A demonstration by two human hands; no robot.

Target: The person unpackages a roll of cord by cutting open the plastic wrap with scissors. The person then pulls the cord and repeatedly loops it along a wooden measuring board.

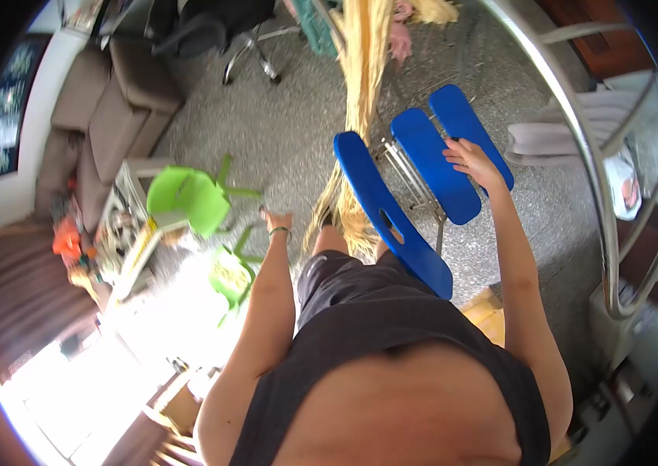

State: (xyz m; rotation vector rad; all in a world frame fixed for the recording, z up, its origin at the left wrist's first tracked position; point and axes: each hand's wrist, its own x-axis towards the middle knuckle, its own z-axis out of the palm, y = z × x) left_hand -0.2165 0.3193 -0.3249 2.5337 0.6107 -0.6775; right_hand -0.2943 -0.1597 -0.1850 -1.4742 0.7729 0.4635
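My left hand [277,220] hangs out to the left beside my leg, fingers apart and holding nothing. It is nearest to the green plastic chairs. My right hand [474,161] reaches over a blue-panelled seat or step stool [441,175], its fingers stretched out across the middle panel. Whether the fingertips press on the panel I cannot tell. The piece has a curved blue board [387,213] with a slot in it, and metal rods [408,175] between the panels. A long bundle of pale straw-like fibre [366,78] runs down toward my feet.
Green plastic chairs [189,200] stand to the left, near a brown sofa [115,109]. A wheeled office chair [251,58] is at the top. A curved metal frame [577,116] rises on the right. Pink and teal material [400,39] lies by the fibre.
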